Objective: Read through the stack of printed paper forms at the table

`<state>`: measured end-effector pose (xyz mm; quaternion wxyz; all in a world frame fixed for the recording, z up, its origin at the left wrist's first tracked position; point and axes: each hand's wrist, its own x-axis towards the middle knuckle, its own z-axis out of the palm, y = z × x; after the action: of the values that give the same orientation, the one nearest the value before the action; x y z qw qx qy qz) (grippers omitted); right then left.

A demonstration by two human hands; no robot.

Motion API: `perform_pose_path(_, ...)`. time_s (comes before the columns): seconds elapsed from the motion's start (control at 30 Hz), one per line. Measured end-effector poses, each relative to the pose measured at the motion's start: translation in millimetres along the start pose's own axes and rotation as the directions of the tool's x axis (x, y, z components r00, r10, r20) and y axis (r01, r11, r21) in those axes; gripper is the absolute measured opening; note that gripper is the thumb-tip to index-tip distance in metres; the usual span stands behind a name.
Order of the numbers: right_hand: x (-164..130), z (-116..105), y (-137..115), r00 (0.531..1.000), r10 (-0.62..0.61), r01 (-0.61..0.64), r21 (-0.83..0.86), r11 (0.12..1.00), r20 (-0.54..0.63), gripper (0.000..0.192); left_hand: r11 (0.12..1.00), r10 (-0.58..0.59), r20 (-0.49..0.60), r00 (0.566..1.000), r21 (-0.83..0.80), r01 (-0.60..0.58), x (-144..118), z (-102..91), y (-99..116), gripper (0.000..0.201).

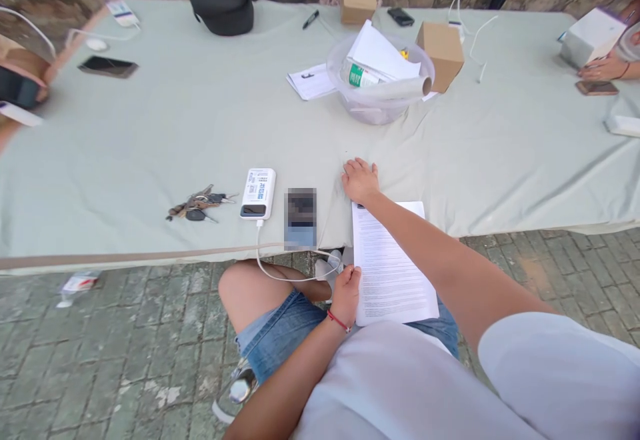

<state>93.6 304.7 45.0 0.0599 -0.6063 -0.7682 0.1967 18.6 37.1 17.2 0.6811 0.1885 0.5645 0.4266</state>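
I take the printed sheets (393, 280) as reference: they lie partly on the near edge of the table (150, 140), partly over the wearer's lap. Well left of and beyond the sheets, I record a dark phone (109, 67) lying flat. Left of them, much closer to the near edge, lies a bunch of keys (200, 204); a black cap (223, 3) sits far beyond, also left. Nearer to the sheets is a white power bank (257, 193), its cable (280, 278) looping below the table edge. Just left of the sheets lies a blurred device (300, 219). At their left edge, the left hand (346, 297) has its fingers closed on them, thumb uppermost. At their top edge, the right hand (361, 181) rests back upward on the table, fingers spread. Beyond the sheets stands a clear bowl (375, 115) holding papers and a roll; beyond and right, a cardboard box (443, 57). Far right, a co-worker's hand (605, 67) touches a white box (590, 37).
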Motion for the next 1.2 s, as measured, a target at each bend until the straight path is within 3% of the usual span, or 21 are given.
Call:
perform_pose_path(0.1, 0.1, 0.3, 0.5, 1.0, 0.004, -0.004, 0.0, 1.0, 0.002, 0.051, 0.973, -0.08, 0.082, 0.993, -0.209, 0.095, -6.9, 0.2, 4.4, 0.046)
perform_pose_path(0.2, 0.0, -0.1, 0.1, 1.0, 0.004, -0.004, 0.003, 1.0, 0.002, 0.05, 0.938, -0.125, 0.162, 0.979, -0.302, 0.169, -15.7, -1.4, 4.9, 0.054)
perform_pose_path(0.33, -0.5, -2.0, -0.8, 1.0, -0.001, 0.001, 0.002, 1.0, 0.003, 0.05, 0.942, -0.18, 0.262, 0.948, -0.231, 0.242, -23.8, -3.7, -3.7, 0.062)
perform_pose_path(0.63, 14.8, -9.9, 4.6, 0.999, 0.013, -0.017, 0.081, 0.997, 0.046, 0.048, 0.977, -0.189, 0.245, 0.951, -0.047, 0.206, -28.7, -21.9, 0.4, 0.069)
perform_pose_path(0.77, 37.9, -34.2, 19.2, 0.988, 0.152, -0.136, 0.261, 0.956, -0.041, 0.061, 0.973, -0.214, 0.245, 0.946, -0.031, 0.228, -38.1, -33.2, 6.6, 0.066)
perform_pose_path(0.87, 32.2, -61.3, 42.9, 0.955, 0.219, -0.107, 0.454, 0.885, -0.202, 0.068, 0.97, -0.213, 0.24, 0.947, -0.065, 0.234, -43.6, -34.2, 6.8, 0.062)
perform_pose_path(0.93, 1.2, -74.7, 64.2, 0.927, 0.232, -0.045, 0.527, 0.849, -0.296, 0.064, 0.965, -0.213, 0.241, 0.947, -0.101, 0.243, -45.3, -32.2, 4.3, 0.06)
perform_pose_path(1.03, -89.8, -76.4, 100.5, 0.882, 0.339, -0.022, 0.689, 0.724, -0.328, 0.051, 0.951, -0.219, 0.258, 0.941, -0.157, 0.265, -45.2, -28.8, -3.1, 0.058)
perform_pose_path(1.1, -167.1, -64.1, 122.6, 0.826, 0.492, -0.106, 0.781, 0.616, -0.276, 0.044, 0.94, -0.229, 0.271, 0.935, -0.188, 0.285, -43.7, -27.7, -8.8, 0.057)
perform_pose_path(1.2, -271.9, -35.2, 139.7, 0.753, 0.656, -0.291, 0.867, 0.405, -0.054, 0.048, 0.924, -0.256, 0.287, 0.923, -0.208, 0.321, -39.6, -27.0, -13.9, 0.055)
